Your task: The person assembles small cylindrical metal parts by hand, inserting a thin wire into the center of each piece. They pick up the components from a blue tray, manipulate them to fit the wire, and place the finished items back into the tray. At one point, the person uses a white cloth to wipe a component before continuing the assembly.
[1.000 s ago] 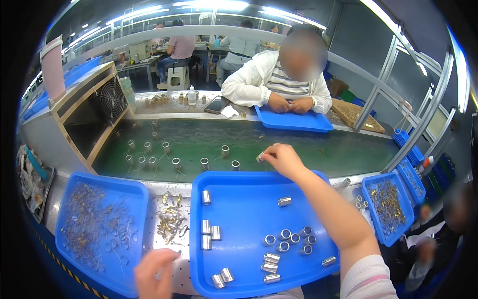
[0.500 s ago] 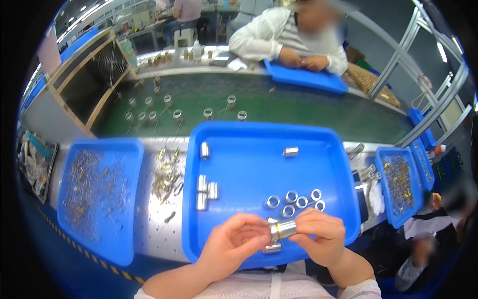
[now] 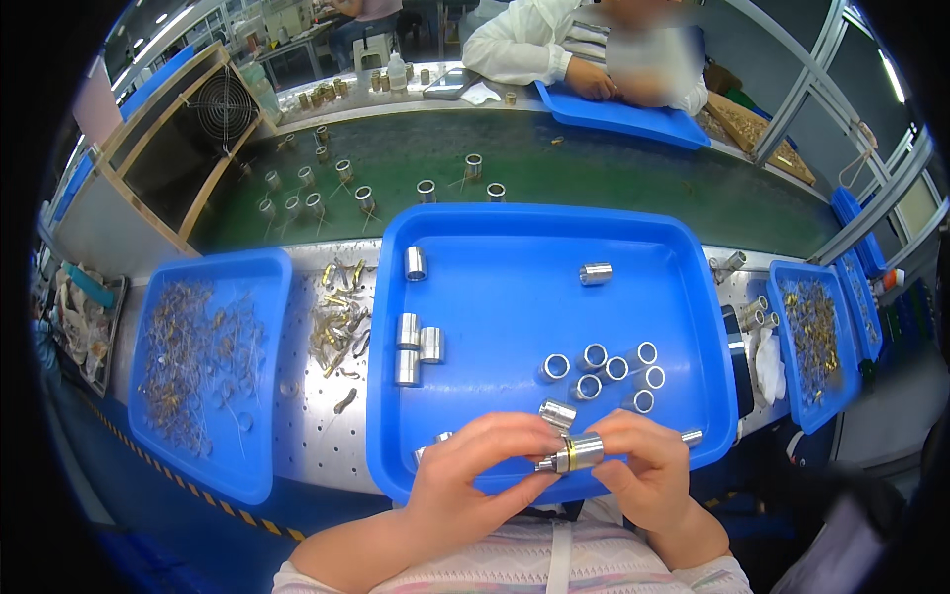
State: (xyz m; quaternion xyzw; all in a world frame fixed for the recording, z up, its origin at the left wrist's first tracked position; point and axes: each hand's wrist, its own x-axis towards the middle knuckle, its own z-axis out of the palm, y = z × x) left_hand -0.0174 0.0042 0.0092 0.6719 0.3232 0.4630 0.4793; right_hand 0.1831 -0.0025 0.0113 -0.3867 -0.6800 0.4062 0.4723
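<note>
Blue tray (image 3: 495, 247) holds loose metal sleeves (image 3: 599, 371); fingers (image 3: 529, 441) pinch one

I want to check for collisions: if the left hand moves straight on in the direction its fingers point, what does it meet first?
The left hand points rightward, so it would first meet the metal sleeve part pinched between both hands, then the right hand close behind it.

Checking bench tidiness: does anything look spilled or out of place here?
Yes: a heap of small brass-coloured metal parts lies loose on the bare perforated steel bench, between the left blue tray and the middle blue tray.
</note>
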